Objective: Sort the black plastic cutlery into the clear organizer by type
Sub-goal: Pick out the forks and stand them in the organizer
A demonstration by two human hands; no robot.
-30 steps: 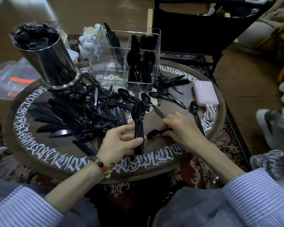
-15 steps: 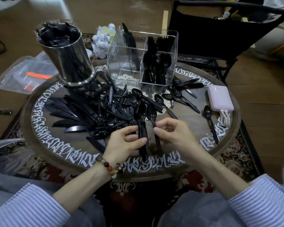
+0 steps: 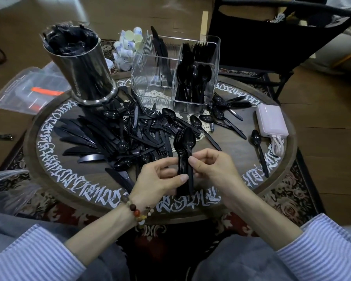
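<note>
Black spoons (image 3: 184, 153) being gripped in a nested stack by left hand (image 3: 157, 180), bowls up. Being pinched at the handles by right hand (image 3: 213, 166) too, above table (image 3: 227, 197).

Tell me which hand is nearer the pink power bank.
Right. The right hand sits below-left of the pink power bank, pinching the spoon stack; the left hand lies farther left, beyond that stack.
</note>
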